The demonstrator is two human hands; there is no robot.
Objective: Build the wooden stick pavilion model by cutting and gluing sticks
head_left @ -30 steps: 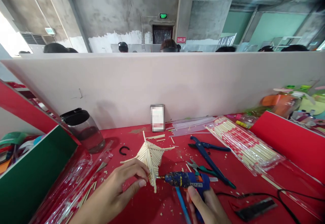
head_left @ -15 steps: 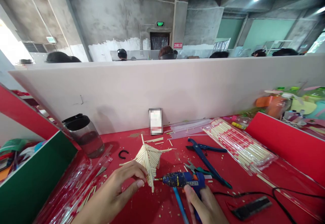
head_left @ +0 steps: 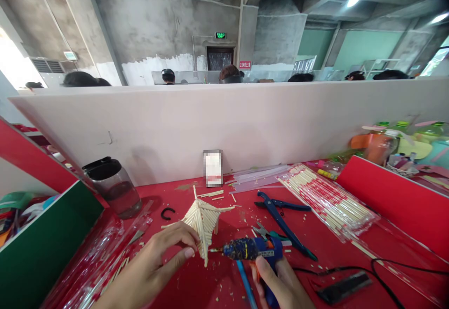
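A small peaked roof model [head_left: 210, 213] made of pale wooden sticks stands on the red table, its near corner pointing toward me. My left hand [head_left: 168, 257] pinches its near left edge between thumb and fingers; the fingertips are partly hidden behind the model. In my right hand [head_left: 280, 283] is a blue hot glue gun [head_left: 242, 248], stained dark near the front. Its nozzle points left, close beside the near corner ridge; whether it touches, I cannot tell. An orange trigger shows by my right fingers.
Blue-handled cutters [head_left: 287, 225] and green-handled pliers [head_left: 268, 233] lie right of the model. Farther right are bagged wooden sticks [head_left: 326, 201], a black cable [head_left: 336, 268] and a black flat object [head_left: 343, 286]. A water bottle [head_left: 115, 190] stands left. A white partition [head_left: 175, 126] closes the back.
The view has shifted slightly. The model's near corner has moved a little to the left, and the glue gun has moved left beside it. Both hands keep their holds.
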